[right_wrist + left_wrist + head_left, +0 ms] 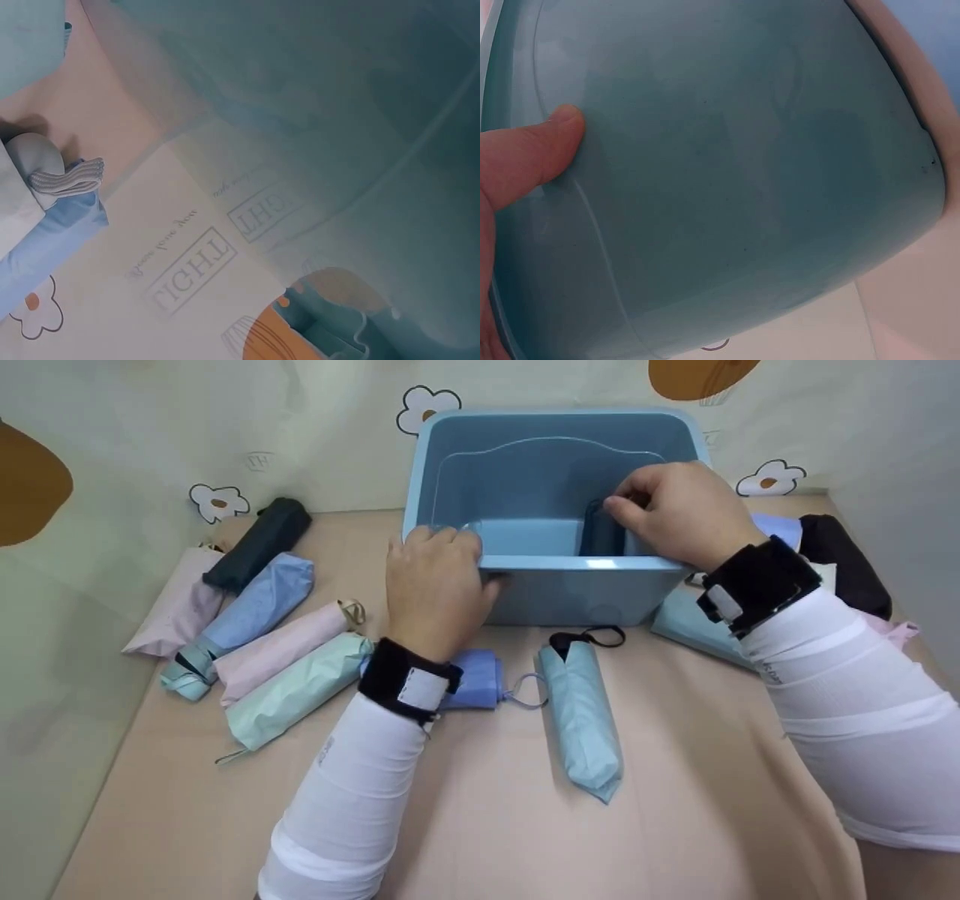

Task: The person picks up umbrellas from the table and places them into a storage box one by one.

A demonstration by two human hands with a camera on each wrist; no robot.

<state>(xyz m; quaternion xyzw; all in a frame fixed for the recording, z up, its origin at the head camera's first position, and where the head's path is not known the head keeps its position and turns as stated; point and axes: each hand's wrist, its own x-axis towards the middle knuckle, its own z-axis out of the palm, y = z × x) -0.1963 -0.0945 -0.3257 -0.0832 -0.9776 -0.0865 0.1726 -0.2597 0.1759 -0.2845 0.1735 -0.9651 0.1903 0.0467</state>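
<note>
A blue plastic bin stands at the back of the table. My left hand grips its front rim near the left corner, fingers over the edge; the left wrist view shows the thumb against the outer wall. Reaching over the right side, my right hand pinches the top of a dark blue folded umbrella inside the bin; its lower part is hidden by the front wall. The right wrist view is mostly filled by the bin wall, and no fingers show there.
A light blue folded umbrella lies in front of the bin, beside a periwinkle one partly behind my left wrist. Several more lie at left, including a mint one. At right are a teal one and a black one.
</note>
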